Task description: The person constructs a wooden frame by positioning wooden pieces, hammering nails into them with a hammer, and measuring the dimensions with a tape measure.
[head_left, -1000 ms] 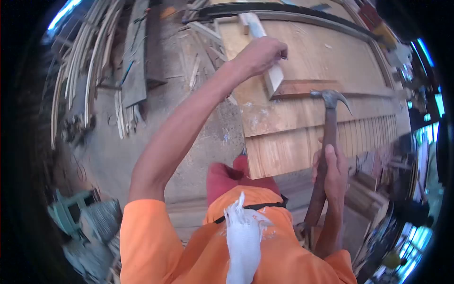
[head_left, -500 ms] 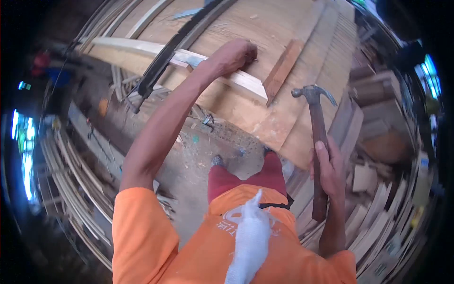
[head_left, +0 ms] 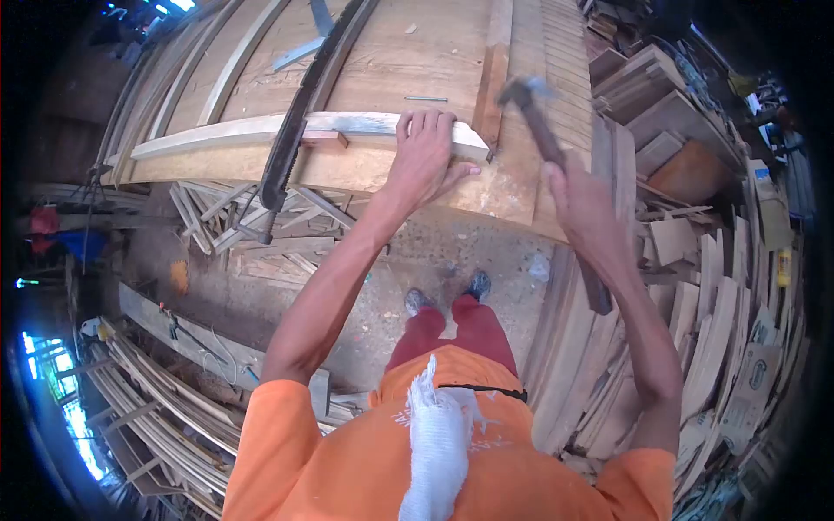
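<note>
My left hand (head_left: pixel 426 158) grips a pale wooden strip (head_left: pixel 360 124) near its angled right end, fingers over the top and thumb along the near side. The strip lies along the front edge of the wooden work surface (head_left: pixel 417 61). A reddish-brown wooden piece (head_left: pixel 492 87) meets it at the corner. My right hand (head_left: pixel 580 195) is wrapped round the handle of a hammer (head_left: pixel 540 126), its head raised above the surface and slightly blurred. A thin metal piece (head_left: pixel 426 99) lies behind the strip.
A long saw (head_left: pixel 295 117) crosses the strip and overhangs the front edge. A blue-grey metal square (head_left: pixel 298 54) lies further back. Wood scraps (head_left: pixel 686 313) are stacked at the right, long strips (head_left: pixel 156 391) at the lower left.
The view has swung round. My left hand has opened from a fist above the strip and now grasps it. My right hand has lifted the hammer and brought it closer to the corner.
</note>
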{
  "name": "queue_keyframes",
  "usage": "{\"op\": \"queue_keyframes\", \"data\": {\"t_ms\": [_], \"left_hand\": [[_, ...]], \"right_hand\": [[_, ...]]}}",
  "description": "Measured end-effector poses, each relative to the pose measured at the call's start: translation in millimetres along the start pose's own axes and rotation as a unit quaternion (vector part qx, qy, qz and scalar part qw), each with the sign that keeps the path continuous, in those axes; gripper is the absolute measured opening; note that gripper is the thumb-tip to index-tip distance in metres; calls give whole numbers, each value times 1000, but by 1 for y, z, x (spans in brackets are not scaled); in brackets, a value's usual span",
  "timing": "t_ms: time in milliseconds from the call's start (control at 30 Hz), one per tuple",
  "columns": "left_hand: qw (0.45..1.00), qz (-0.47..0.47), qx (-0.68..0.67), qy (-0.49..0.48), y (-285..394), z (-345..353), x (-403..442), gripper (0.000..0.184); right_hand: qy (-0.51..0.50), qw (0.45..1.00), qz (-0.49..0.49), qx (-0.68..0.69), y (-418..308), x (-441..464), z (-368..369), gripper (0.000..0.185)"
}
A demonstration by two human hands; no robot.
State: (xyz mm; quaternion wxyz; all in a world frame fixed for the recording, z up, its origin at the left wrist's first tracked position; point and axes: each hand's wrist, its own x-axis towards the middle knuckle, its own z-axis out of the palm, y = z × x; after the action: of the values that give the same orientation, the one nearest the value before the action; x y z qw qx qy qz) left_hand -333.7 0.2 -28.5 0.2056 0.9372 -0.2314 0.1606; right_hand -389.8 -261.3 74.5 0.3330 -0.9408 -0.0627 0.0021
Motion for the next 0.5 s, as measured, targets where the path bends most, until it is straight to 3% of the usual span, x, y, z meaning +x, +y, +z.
{"op": "queue_keyframes", "data": {"t_ms": [67, 200, 267, 300, 367, 500], "left_hand": [[1000, -1, 5, 11, 1, 2, 2, 82], [999, -14, 27, 10, 7, 5, 2, 76], [999, -23, 38, 7, -1, 3, 8, 72], [1000, -8, 12, -11, -10, 1, 9, 68], [999, 2, -15, -34, -14, 4, 6, 64], [1000, 1, 25, -4, -8, 9, 7, 56]], "right_hand": [[-31, 988, -99, -113, 35, 9, 22, 36], [-44, 987, -118, -100, 45, 16, 9, 40], [-100, 993, 3, 69, 51, 12, 4, 43], [-101, 992, -4, 70, 49, 6, 5, 43], [-79, 916, 166, 357, 41, -19, 14, 46], [-61, 844, 223, 484, 35, -42, 39, 47]]}}
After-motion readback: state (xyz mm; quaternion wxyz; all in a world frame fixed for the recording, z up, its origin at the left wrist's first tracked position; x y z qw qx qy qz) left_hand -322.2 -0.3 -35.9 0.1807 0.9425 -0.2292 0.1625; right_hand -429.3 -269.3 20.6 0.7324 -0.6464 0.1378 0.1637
